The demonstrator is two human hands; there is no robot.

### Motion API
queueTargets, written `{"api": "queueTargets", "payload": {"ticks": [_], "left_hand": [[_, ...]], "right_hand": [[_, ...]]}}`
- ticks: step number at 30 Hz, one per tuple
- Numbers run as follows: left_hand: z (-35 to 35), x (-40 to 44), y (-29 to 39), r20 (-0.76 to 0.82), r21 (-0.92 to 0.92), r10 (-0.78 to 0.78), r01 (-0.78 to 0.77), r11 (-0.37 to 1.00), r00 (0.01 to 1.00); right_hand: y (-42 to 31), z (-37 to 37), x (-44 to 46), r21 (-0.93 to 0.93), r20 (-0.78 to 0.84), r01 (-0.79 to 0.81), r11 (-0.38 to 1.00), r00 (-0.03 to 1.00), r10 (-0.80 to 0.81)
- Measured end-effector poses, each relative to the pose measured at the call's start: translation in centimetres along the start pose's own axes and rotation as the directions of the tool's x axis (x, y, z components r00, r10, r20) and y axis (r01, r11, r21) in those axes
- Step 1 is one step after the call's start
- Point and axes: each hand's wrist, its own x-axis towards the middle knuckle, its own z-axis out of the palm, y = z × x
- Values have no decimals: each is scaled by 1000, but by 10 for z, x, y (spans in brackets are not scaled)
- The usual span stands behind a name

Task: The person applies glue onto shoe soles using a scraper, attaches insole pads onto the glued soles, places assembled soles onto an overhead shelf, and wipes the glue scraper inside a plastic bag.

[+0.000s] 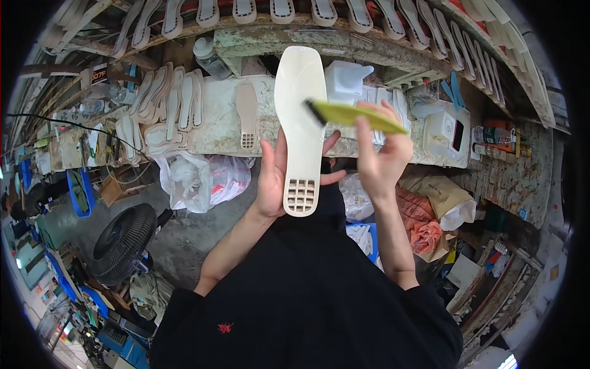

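Your left hand [270,187] holds the sole [299,138]; your right hand [386,158] grips the brush [359,117] by its right side.

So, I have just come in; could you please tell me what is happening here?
A person is working at a bench. Their left hand holds a cream shoe sole from behind, its gridded end nearest the body. The right hand holds a yellow-green brush with its dark bristles at the sole's wider part; I cannot tell whether they touch. A smaller sole lies on the bench, and more soles are piled to the left.
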Motion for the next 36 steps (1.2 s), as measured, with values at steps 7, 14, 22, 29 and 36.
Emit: {"api": "queueTargets", "payload": {"ticks": [7,14,22,29,36], "left_hand": [[1,6,-1,-41,47,111,-110,993,993],[8,16,10,-42,-16,200,-201,980,979],[6,19,30,-32,-172,221,-223,959,975],[6,20,38,-112,39,245,-242,969,963],[-1,13,19,-80,126,193,-182,975,978]], "right_hand": [[-14,-9,-7,-49,-6,46,998,999,-47],[-50,-19,-8,-127,349,497,858,832,-430],[-62,-19,-9,191,452,582,790,662,-597],[-63,-36,-14,155,471,416,896,766,-437],[-43,-19,-32,78,250,61,995,965,-78]]}}
